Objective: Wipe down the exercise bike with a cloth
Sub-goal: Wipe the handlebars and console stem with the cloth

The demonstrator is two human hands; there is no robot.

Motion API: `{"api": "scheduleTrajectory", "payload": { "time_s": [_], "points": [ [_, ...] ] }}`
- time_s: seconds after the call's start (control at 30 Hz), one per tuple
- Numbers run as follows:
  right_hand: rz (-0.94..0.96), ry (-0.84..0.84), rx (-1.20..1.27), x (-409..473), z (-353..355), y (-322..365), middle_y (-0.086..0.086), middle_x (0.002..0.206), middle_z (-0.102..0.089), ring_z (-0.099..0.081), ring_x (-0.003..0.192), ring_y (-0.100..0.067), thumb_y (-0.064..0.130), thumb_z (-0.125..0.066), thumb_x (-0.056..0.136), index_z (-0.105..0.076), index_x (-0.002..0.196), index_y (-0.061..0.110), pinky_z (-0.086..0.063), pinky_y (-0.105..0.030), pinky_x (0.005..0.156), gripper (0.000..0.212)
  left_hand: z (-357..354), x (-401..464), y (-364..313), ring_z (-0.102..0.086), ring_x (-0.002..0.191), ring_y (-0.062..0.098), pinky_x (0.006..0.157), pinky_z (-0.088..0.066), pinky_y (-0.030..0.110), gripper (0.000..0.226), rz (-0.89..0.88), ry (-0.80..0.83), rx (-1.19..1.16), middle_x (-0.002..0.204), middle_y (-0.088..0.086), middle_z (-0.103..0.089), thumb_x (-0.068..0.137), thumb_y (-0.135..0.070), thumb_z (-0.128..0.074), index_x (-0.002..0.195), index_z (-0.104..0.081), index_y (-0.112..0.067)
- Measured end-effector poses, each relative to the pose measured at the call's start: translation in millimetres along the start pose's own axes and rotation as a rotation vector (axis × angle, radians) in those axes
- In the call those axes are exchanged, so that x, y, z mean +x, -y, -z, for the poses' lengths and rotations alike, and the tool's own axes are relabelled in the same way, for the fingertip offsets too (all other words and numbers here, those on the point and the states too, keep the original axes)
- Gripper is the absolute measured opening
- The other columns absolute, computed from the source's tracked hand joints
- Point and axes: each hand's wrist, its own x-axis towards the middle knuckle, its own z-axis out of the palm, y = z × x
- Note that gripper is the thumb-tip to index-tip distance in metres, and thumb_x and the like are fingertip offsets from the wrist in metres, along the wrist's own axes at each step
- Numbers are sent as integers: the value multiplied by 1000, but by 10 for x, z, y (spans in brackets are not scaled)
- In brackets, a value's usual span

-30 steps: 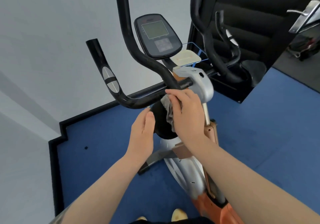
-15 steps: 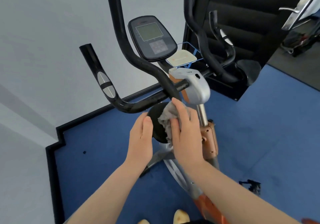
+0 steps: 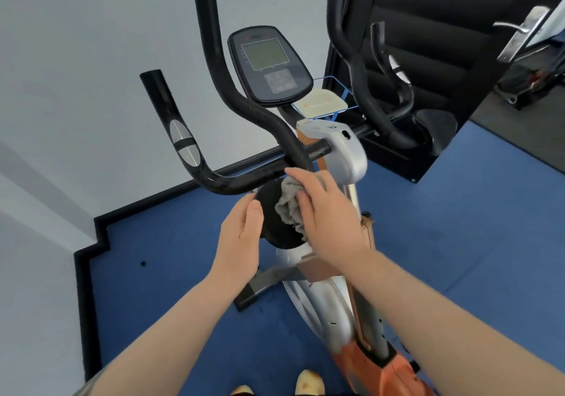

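Head view showed the right hand [image 3: 328, 218] pressing a crumpled grey cloth [image 3: 289, 204] against a round black knob [image 3: 275, 216] on the exercise bike [image 3: 330, 157], fingers curled over the fabric and bunching it. The left hand [image 3: 241, 239] lay just left of it, fingers straight and together, fingertips touching the knob's left rim. Both bare forearms reached in from the near edge.

The cloth sat between the two hands, just below the black handlebar [image 3: 244, 102], with most of it covered by the right palm; only its rumpled left part showed. The bike stood upright on blue carpet [image 3: 171, 267]: a silver and orange frame, curved black bars with silver grip sensors, and a dark console [image 3: 270, 65] with a pale green screen beyond the bars. A pale card [image 3: 321, 103] sat just right of the console.

The lower frame ran out of view at the near edge, and the screen's readout was too small to read. Far right, a door handle [image 3: 519, 31] was cut off by the frame edge.
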Motion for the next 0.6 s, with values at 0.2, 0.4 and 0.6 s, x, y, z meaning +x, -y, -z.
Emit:
{"api": "scheduleTrajectory", "payload": {
  "time_s": [0.2,0.4,0.6],
  "points": [
    [-114,-70,229,-332,-120,183,0,130,-41,-49,114,-13,27,-36,102,-32,148,29,-46,-33,98,46,-40,-27,-9,-61,105,14,91,-50,24,37,-1,-32,-44,108,-4,-69,98,-31,-31,113,-65,-24],
    [-210,-94,334,133,62,127,9,100,-58,-52,95,0,44,-41,97,-67,105,32,-41,-21,80,30,-19,3,-5,-56,98,33,93,-45,50,50,11,-14,-8,108,25,-59,94,-38,-31,109,-57,1],
    [-173,-262,292,-266,-256,212,4,119,-47,-47,110,-3,20,-51,98,-56,126,24,-36,-11,94,29,-49,-36,-28,-62,100,20,91,-51,38,40,12,-51,-43,103,2,-69,96,-35,-32,109,-65,-18]
  ]
}}
